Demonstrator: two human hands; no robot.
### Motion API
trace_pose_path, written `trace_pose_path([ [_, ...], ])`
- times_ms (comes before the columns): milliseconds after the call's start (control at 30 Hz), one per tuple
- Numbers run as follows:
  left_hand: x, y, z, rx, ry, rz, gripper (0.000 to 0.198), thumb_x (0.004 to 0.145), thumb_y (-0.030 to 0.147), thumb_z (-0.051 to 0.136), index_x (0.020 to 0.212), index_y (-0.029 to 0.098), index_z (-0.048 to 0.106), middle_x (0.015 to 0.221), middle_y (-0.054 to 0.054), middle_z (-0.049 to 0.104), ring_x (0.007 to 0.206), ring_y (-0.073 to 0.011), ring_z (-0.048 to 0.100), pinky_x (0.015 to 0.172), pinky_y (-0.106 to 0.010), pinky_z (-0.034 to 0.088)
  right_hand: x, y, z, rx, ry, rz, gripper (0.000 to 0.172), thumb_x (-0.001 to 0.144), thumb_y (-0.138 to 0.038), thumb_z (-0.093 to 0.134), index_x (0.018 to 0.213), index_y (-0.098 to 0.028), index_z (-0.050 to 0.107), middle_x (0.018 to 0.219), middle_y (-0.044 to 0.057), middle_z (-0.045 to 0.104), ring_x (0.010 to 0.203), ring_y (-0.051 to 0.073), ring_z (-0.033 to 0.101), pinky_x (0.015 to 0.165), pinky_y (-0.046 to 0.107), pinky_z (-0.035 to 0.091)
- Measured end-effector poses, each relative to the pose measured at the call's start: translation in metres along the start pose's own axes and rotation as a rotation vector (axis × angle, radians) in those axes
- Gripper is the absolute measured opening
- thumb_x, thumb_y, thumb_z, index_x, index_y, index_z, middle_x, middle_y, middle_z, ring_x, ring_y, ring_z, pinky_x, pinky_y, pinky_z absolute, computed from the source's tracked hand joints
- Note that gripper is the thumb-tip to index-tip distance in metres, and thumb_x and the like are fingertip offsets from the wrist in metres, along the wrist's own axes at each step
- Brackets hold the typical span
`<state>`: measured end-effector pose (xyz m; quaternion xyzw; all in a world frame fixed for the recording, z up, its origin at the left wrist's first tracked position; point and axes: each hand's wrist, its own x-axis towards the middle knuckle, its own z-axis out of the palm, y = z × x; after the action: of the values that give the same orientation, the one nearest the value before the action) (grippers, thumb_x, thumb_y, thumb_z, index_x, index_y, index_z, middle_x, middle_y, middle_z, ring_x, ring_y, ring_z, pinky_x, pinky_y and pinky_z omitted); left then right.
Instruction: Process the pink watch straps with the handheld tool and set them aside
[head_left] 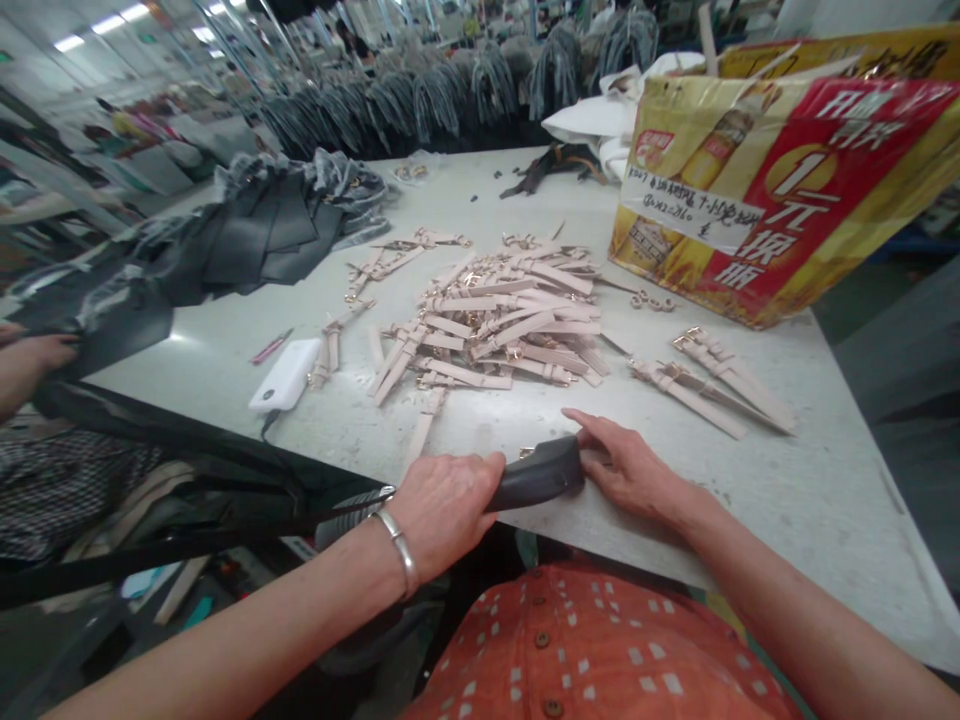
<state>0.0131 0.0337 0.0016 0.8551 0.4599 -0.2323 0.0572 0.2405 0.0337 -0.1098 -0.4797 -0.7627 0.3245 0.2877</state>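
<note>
My left hand, with a silver bangle at the wrist, is closed round a black curved hand tool at the table's front edge. Its exact kind is unclear. A gold buckle peeks out behind the tool. At the tool's right end, the fingers of my right hand are bent round what appears to be the pale pink strap of that buckle, mostly hidden; the index finger stretches forward. Beyond the hands lies a heap of pale pink buckle straps. A few more straps lie apart on the right.
A yellow and red carton stands at the back right, with small rings before it. On the left are a white power bank with a cable, a pink pen-like item and dark pieces. Another person's hand touches these.
</note>
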Motion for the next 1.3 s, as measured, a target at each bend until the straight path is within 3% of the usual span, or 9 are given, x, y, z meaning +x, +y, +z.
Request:
trace_pose_path([
  [400, -0.017, -0.03, 0.003, -0.01, -0.009, -0.164, 0.023, 0.081, 0.039, 0.041, 0.094, 0.023, 0.052, 0.076, -0.005, 0.065, 0.072, -0.022, 0.064, 0.06, -0.028, 0.043, 0.0, -0.003, -0.001, 0.015, 0.018, -0.022, 0.056, 0.078, -0.012, 0.053, 0.131, -0.023, 0.039, 0.097, 0.005, 0.062, 0.087, 0.018, 0.055, 0.083, 0.035, 0.043],
  [533, -0.021, -0.023, 0.004, -0.018, -0.038, -0.094, 0.02, 0.077, 0.035, 0.048, 0.093, 0.023, 0.051, 0.082, -0.004, 0.066, 0.075, -0.0223, 0.064, 0.061, -0.029, 0.043, 0.001, -0.003, 0.0, 0.028, 0.017, -0.023, 0.054, 0.078, -0.011, 0.054, 0.129, -0.024, 0.041, 0.096, 0.005, 0.061, 0.087, 0.018, 0.055, 0.083, 0.035, 0.043],
  [767, -0.002, -0.002, 0.01, -0.043, 0.02, -0.019, 0.021, 0.075, 0.033, 0.051, 0.093, 0.022, 0.05, 0.086, -0.005, 0.066, 0.078, -0.0248, 0.063, 0.062, -0.031, 0.043, 0.001, 0.0, 0.001, 0.015, 0.041, 0.003, 0.055, 0.075, -0.007, 0.052, 0.127, -0.024, 0.045, 0.095, 0.005, 0.059, 0.088, 0.018, 0.054, 0.082, 0.034, 0.043],
  [933, 0.003, -0.015, 0.015, -0.112, 0.034, -0.13, 0.026, 0.079, 0.041, 0.044, 0.094, 0.022, 0.053, 0.076, -0.005, 0.066, 0.075, -0.0222, 0.063, 0.062, -0.028, 0.042, 0.001, 0.001, 0.003, 0.019, 0.056, -0.013, 0.055, 0.075, -0.011, 0.054, 0.127, -0.024, 0.044, 0.095, 0.004, 0.06, 0.087, 0.017, 0.054, 0.081, 0.033, 0.042],
  [1000, 0.001, -0.025, 0.018, -0.143, 0.064, -0.192, 0.029, 0.079, 0.044, 0.042, 0.096, 0.023, 0.053, 0.074, -0.004, 0.065, 0.074, -0.0221, 0.063, 0.061, -0.028, 0.042, 0.003, 0.0, 0.004, -0.013, 0.074, -0.036, 0.049, 0.076, -0.014, 0.056, 0.123, -0.022, 0.048, 0.092, 0.005, 0.06, 0.085, 0.017, 0.054, 0.079, 0.032, 0.042],
  [1133, -0.01, -0.044, 0.02, -0.215, 0.067, -0.24, 0.028, 0.076, 0.044, 0.045, 0.092, 0.024, 0.056, 0.072, -0.003, 0.065, 0.072, -0.0215, 0.063, 0.061, -0.027, 0.041, 0.007, -0.005, 0.008, -0.174, 0.067, -0.043, 0.021, 0.079, -0.02, 0.055, 0.098, -0.019, 0.062, 0.085, 0.007, 0.059, 0.085, 0.02, 0.051, 0.075, 0.032, 0.04],
  [1300, -0.026, -0.051, 0.017, -0.302, 0.051, -0.254, 0.025, 0.075, 0.043, 0.047, 0.087, 0.023, 0.057, 0.074, -0.002, 0.065, 0.071, -0.0186, 0.061, 0.06, -0.025, 0.041, 0.002, -0.017, 0.01, -0.266, 0.055, 0.005, 0.012, 0.072, -0.01, 0.053, 0.08, -0.018, 0.057, 0.075, 0.003, 0.056, 0.073, 0.017, 0.048, 0.066, 0.028, 0.036],
])
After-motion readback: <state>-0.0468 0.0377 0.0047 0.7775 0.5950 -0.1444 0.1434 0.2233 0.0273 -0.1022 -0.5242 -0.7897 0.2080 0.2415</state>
